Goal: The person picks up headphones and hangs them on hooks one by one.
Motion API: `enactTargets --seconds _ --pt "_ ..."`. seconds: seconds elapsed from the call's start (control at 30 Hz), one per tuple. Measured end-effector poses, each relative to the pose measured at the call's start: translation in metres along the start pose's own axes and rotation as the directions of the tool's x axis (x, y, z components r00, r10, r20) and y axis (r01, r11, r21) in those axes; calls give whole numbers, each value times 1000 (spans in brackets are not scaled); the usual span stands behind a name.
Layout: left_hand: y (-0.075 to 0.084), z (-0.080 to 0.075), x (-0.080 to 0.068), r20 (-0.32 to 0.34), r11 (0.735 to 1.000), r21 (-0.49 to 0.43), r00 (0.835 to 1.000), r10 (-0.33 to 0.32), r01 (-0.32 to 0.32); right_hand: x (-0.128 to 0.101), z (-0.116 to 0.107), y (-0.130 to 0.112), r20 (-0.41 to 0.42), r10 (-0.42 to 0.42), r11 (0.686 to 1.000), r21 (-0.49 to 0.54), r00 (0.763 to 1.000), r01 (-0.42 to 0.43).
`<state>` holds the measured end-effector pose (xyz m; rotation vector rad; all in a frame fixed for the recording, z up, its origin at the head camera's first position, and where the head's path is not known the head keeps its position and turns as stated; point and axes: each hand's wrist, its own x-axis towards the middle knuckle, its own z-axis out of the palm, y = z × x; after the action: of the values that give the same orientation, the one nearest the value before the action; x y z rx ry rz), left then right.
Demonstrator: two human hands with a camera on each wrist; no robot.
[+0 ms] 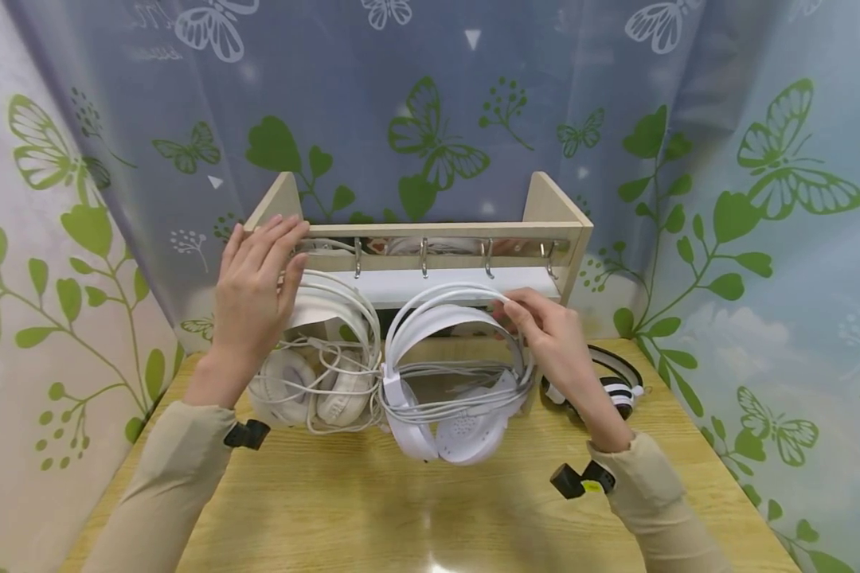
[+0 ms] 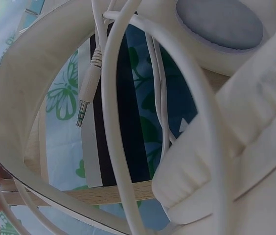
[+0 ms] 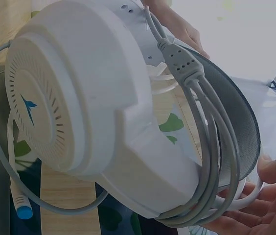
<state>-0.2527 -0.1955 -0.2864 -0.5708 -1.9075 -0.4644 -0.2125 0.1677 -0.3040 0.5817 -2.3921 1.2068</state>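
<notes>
I find passage above the shelf (image 1: 380, 230), between its side panels (image 1: 555, 203), back to the patterned curtain (image 1: 358, 103). Four hooks (image 1: 424, 259) project at the front, with finger room between neighbours. The left hand (image 1: 258, 270) blocks the left end; below it, the cream headphones (image 1: 347, 402) fill the space, a plug (image 2: 89, 85) and cables crossing their headband opening. The white headphones (image 1: 469, 430), pinched by the right hand (image 1: 552, 330), obstruct the shelf's front; grey cable (image 1: 437, 410) crosses their opening. The right forearm (image 1: 598, 406) partly covers the black-and-white headphones (image 1: 623, 395). Room lies over the table's (image 1: 401, 517) front, between both sleeves (image 1: 165, 469).
</notes>
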Motion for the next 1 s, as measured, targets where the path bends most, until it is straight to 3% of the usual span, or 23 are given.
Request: enactTargets --seconds 0.27,1.0 --pt "-1 0 0 34 1000 24 999 13 -14 7 4 -2 -11 13 999 -30 1000 -13" --pt "-1 0 -1 19 1000 2 1000 -8 8 17 13 -2 -38 72 997 24 997 -71"
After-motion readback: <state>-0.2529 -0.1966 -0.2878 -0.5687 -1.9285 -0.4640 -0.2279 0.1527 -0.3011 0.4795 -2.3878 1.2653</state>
